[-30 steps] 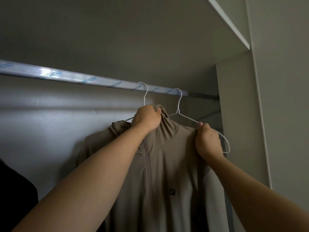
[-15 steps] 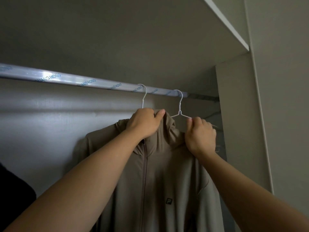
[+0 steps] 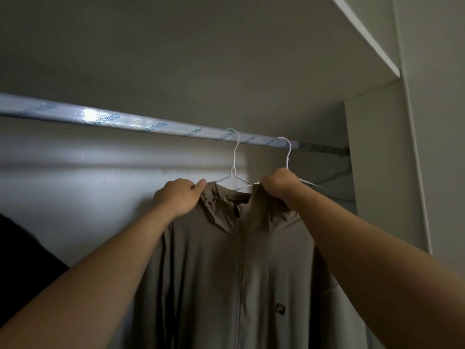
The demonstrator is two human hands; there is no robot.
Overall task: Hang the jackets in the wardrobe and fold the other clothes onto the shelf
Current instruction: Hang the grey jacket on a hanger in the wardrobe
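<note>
A beige zip-up jacket (image 3: 226, 268) with a small dark chest logo hangs on a white wire hanger (image 3: 234, 170) hooked over the wardrobe rail (image 3: 141, 124). My left hand (image 3: 180, 197) grips the left side of the jacket's collar. On the right side of the collar, my right hand (image 3: 279, 183) pinches the fabric, pulled apart from the left. The collar is spread open and shows the hanger's neck. A second white wire hanger (image 3: 286, 157) hangs just right, partly behind my right hand.
The wardrobe's top panel (image 3: 201, 59) sits just above the rail. A side panel (image 3: 377, 172) closes the space on the right. A dark garment (image 3: 22, 260) shows at the far left edge. Left of the hangers, the rail carries nothing.
My hands have moved apart along the collar: the left slid left, the right shifted up beside the second hanger. The collar opened and the first hanger's neck came into sight.
</note>
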